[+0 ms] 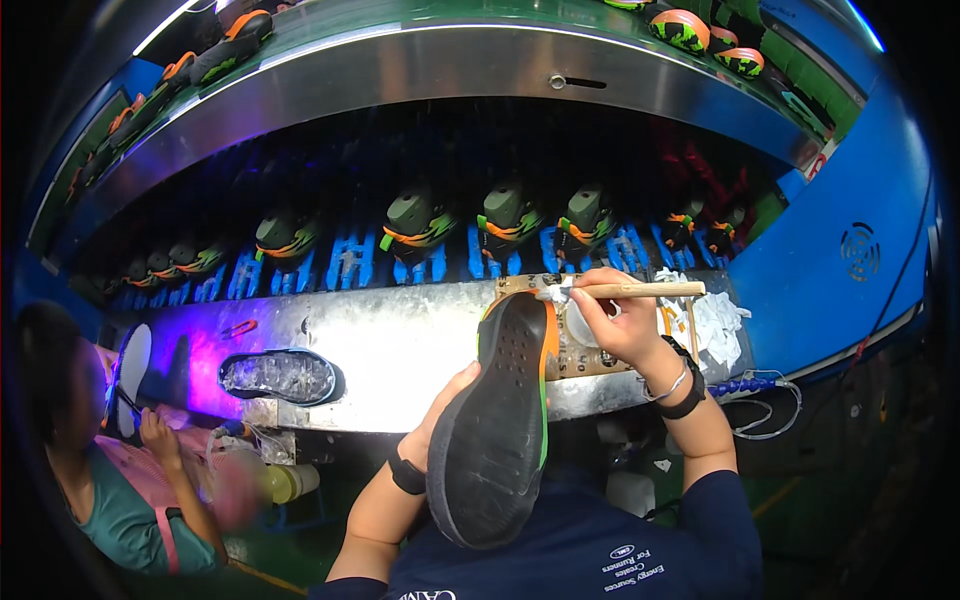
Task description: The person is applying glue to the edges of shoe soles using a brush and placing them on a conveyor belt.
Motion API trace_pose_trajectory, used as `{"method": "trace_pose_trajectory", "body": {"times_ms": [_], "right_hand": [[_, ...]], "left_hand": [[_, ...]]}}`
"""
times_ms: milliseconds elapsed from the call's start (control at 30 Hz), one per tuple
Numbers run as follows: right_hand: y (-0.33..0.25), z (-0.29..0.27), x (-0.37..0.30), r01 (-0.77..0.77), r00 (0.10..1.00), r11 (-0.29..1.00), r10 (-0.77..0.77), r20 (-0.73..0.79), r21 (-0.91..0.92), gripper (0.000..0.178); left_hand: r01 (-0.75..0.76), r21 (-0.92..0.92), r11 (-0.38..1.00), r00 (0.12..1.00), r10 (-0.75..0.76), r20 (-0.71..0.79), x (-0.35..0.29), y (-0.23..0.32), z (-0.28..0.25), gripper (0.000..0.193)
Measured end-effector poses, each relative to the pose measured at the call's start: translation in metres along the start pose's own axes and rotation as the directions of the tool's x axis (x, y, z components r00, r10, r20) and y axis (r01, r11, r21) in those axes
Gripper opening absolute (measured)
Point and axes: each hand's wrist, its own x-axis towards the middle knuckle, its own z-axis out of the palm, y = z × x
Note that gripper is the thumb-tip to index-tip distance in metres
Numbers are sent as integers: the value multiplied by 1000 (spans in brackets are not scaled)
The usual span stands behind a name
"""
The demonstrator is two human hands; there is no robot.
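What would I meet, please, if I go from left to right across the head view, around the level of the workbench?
Pale sole-shaped piece → dark sole lying on the bench → shoe with its black underside showing → wooden handle → crumpled white pile → blue panel.

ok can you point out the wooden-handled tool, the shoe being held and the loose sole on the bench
Wooden-handled tool (pixel 655 290): head view, on its handle.
Held shoe (pixel 487 430): head view, middle of its dark underside.
Loose sole (pixel 278 377): head view, middle of its upward face.
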Motion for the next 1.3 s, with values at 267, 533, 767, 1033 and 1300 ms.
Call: {"method": "trace_pose_trajectory", "body": {"times_ms": [267,533,767,1033,1300], "right_hand": [[-6,7,5,-23,1000,998,23,1,52,5],[10,-3,-5,48,994,998,-51,-97,-34,6],[4,-7,-18,-43,999,997,42,10,70,6],[-12,-18,-24,-120,990,990,113,89,74,7],[-3,-5,-5,36,997,998,-32,-75,53,6]], "left_hand": [[-1,30,1000,1000,1,-13,6,-1,-12,52],[-24,150,988,996,36,-80,2,-1,-6,49],[-243,379,893,964,267,-9,9,5,-7,50],[-234,418,878,968,252,13,12,9,-8,59],[-221,441,870,973,224,46,10,9,7,66]]}}
